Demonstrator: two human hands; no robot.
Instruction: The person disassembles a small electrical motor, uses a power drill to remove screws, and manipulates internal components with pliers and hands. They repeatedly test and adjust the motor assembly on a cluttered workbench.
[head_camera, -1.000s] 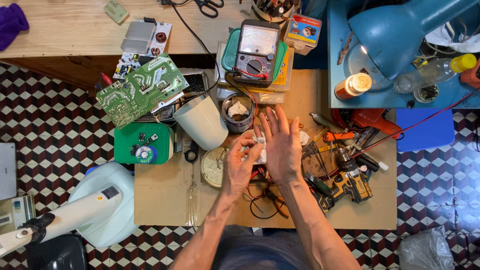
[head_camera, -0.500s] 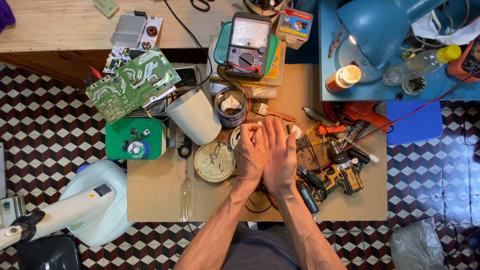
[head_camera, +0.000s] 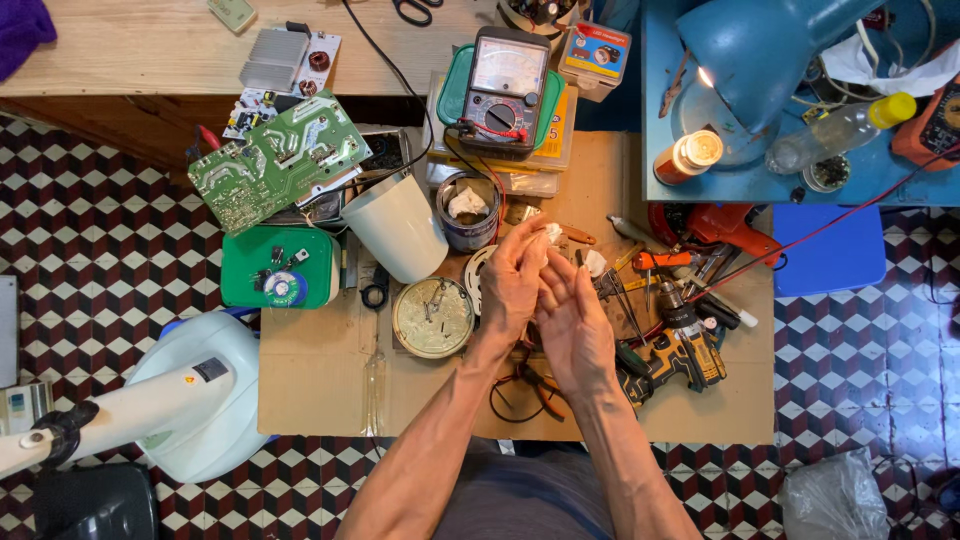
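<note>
Two bare hands are seen pressed together above a cluttered cardboard-covered counter (head_camera: 330, 390). The left hand (head_camera: 512, 280) is curled, its grip clenched on a small white wad (head_camera: 550, 234) that shows at the fingertips; the right hand (head_camera: 575, 325) is laid against it, palm turned up and fingers loosely released, holding nothing that can be made out. The wad is held above the counter, just right of a small tin (head_camera: 468, 210) in which another white scrap lies.

A white plastic cup (head_camera: 398, 227) is tipped on its side beside the tin, and a round metal disc (head_camera: 433, 317) lies just left of the left wrist. A green circuit board (head_camera: 279, 160) is propped at the counter's upper left corner, above a green box (head_camera: 280, 267). An analogue multimeter (head_camera: 505, 92) rests on a stack behind the tin. To the right of the hands, pliers, screwdrivers and a yellow-and-black cordless drill (head_camera: 678, 345) are heaped together. A blue desk lamp (head_camera: 770, 50) is lit over a blue shelf, and a white appliance (head_camera: 190, 400) stands on the chequered floor at lower left.
</note>
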